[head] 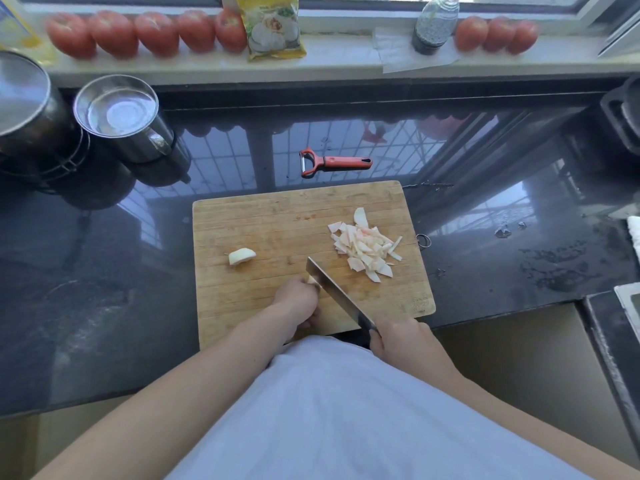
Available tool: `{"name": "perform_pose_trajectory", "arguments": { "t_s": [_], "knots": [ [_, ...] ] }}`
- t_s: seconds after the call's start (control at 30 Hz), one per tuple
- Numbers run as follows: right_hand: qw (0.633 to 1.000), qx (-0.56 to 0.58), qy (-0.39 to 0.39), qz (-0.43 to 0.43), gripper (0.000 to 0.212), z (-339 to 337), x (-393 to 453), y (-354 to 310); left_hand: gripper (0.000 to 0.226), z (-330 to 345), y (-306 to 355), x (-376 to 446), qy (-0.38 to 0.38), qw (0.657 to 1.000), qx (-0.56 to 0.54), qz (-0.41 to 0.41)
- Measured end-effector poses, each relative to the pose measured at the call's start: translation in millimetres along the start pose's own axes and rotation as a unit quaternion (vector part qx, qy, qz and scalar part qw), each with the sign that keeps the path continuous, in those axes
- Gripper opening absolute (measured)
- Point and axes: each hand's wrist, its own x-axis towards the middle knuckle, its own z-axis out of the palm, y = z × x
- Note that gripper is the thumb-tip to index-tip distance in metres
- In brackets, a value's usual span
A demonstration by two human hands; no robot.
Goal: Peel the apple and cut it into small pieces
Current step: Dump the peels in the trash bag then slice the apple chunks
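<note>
While the peeling looks finished, cutting is maybe two-thirds done by my read. Red-handled Y-shaped peeler (332, 163) lies idle on the dark glossy stone counter (138, 289), just beyond the rectangular wooden cutting board (263, 216). Heap of thin pale apple slices and bits (367, 245) sits on the board's right side. No skin visible on any piece.

Current state:
- my left hand (298, 301) is curled over a small pale apple chunk (312, 280) near the board's front centre, fingertips pinning it; most of the chunk is hidden under the hand
- my right hand (398, 336) is wrapped round the handle of the broad steel cleaver (337, 294), blade edge against that chunk

Left to do: finish this chunk, then the peeled whitish apple wedge (241, 256) lying alone on the board's left side. Some pile slices look long; probably need a second pass to count as small.
</note>
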Motion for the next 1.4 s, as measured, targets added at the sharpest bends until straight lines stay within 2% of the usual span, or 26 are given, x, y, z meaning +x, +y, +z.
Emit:
{"name": "perform_pose_trajectory", "arguments": {
  "t_s": [0.2,0.33,0.4,0.6,0.67,0.73,0.87,1.4],
  "knots": [
    [0.999,-0.04,-0.009,-0.001,0.022,7,11,1,0.031,-1,2,0,0.005,1.0,-0.005,-0.011],
    [0.996,-0.049,0.049,-0.053,0.015,14,40,-28,0.028,2,3,1,0.005,0.998,-0.05,-0.036],
    [0.994,-0.031,0.083,-0.06,0.016,14,53,-42,0.027,4,0,1,0.001,0.998,-0.059,-0.027],
    [0.989,0.083,0.109,-0.052,0.025,3,41,-32,0.023,2,-1,-1,0.003,0.999,-0.048,-0.012],
    [0.989,0.089,0.103,-0.057,0.024,2,30,-24,0.021,2,-2,0,-0.001,0.999,-0.033,-0.003],
    [0.992,0.045,0.092,-0.068,0.019,3,22,-19,0.019,2,-2,0,-0.001,1.0,-0.024,0.0],
    [0.997,0.02,0.061,-0.051,0.022,5,18,-17,0.021,1,-2,1,-0.005,1.0,-0.023,0.0],
    [0.997,-0.03,0.06,-0.044,0.022,11,19,-13,0.022,-1,-4,7,-0.003,1.0,0.014,0.012]
  ]
}}
